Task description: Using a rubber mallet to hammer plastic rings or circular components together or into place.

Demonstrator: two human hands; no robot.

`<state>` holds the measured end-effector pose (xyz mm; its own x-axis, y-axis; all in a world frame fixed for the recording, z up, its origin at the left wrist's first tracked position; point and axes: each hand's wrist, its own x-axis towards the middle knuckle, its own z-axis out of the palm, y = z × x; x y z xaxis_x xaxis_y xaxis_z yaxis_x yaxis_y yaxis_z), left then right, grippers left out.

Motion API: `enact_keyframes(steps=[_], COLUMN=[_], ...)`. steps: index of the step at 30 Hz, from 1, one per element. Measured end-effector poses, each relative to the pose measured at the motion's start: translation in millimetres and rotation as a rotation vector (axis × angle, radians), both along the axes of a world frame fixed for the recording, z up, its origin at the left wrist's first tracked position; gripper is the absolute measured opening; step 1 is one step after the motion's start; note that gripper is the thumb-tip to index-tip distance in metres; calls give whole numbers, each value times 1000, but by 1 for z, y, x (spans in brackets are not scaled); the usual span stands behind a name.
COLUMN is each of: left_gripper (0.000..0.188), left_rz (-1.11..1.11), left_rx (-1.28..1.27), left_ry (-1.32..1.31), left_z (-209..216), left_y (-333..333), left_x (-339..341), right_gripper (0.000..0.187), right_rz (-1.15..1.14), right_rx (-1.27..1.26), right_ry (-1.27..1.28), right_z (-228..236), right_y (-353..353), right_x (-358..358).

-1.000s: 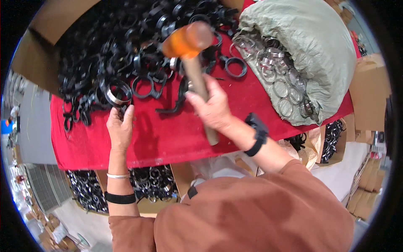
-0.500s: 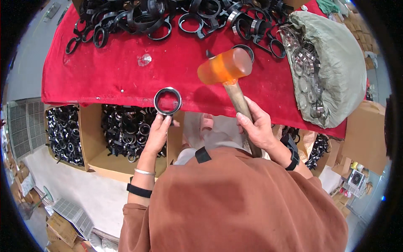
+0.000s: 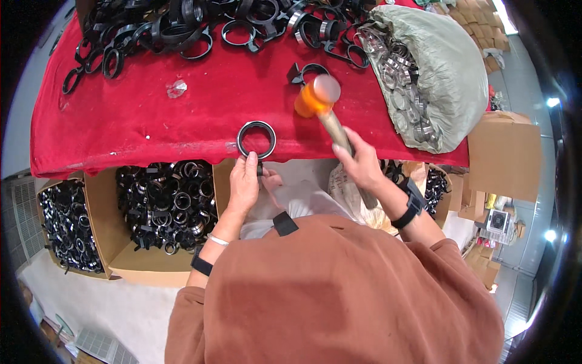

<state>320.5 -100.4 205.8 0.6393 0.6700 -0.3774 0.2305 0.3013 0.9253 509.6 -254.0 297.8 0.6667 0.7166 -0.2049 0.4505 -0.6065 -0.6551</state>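
My left hand (image 3: 244, 182) grips a black ring (image 3: 240, 144) by its short stem. The ring has a shiny metallic rim and is held at the near edge of the red-covered table (image 3: 121, 133). In my right hand (image 3: 362, 164), the wooden handle of a mallet (image 3: 334, 129) is gripped. Its orange head, slightly smeared by motion, is raised above the cloth, to the right of the ring and apart from it. Just beyond the mallet head lies another black ring with a bracket (image 3: 296, 74).
Many black rings (image 3: 237, 33) are heaped along the table's far side. A pale green bag (image 3: 451, 67) of metal bands sits at the right. Under the near edge stand cardboard boxes (image 3: 151, 267) full of similar rings. A crumpled clear plastic piece (image 3: 176, 89) lies on the cloth.
The view has shifted. My left hand has moved the black ring rightward along the table edge. The mallet head has turned and is now nearer the ring.
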Motion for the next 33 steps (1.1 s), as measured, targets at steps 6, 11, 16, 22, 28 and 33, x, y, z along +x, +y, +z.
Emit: enact_keyframes(steps=[6,11,16,22,28,33], left_gripper=[37,40,34,33,30,31], left_rz=[-44,27,168,261,347,350], left_rx=[-54,-106,-123,-165,-283,-316], left_ry=[-35,45,50,39,-65,-116], left_z=[3,2,9,12,6,5], left_y=[-16,-39,-59,-73,-74,-75], left_x=[18,36,50,62,68,62], right_gripper=[43,45,48,48,47,48], right_rz=[-128,118,213,339,625,668], right_rx=[122,159,172,580,228,459], right_ry=[-23,140,227,243,-27,29], right_z=[-23,-4,5,53,6,67], right_y=[25,-33,-57,-12,13,19], right_x=[65,39,41,46,79,56])
